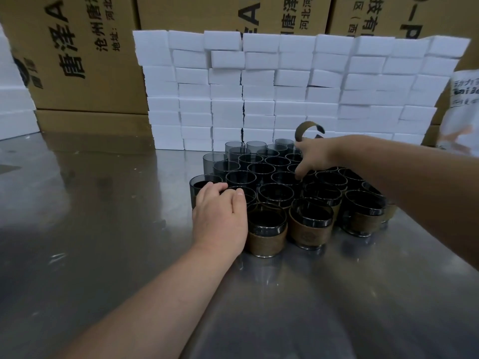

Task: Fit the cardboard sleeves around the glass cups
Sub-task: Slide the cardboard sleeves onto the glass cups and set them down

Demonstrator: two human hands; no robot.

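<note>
Several dark glass cups (261,172) stand packed together on the steel table (103,229). The front ones, such as the sleeved cup (267,234), wear brown cardboard sleeves; the back ones are bare. My left hand (220,216) lies over a bare cup (202,185) at the group's left edge, its fingers curled round the rim. Above the back cups my right hand (315,158) pinches a curled brown cardboard sleeve (307,129), which stands up open in the air.
A wall of stacked white boxes (285,94) stands right behind the cups. Large brown cartons (85,60) rise behind it. A white printed bag (464,110) hangs at the right edge. More white boxes (13,99) sit at the far left.
</note>
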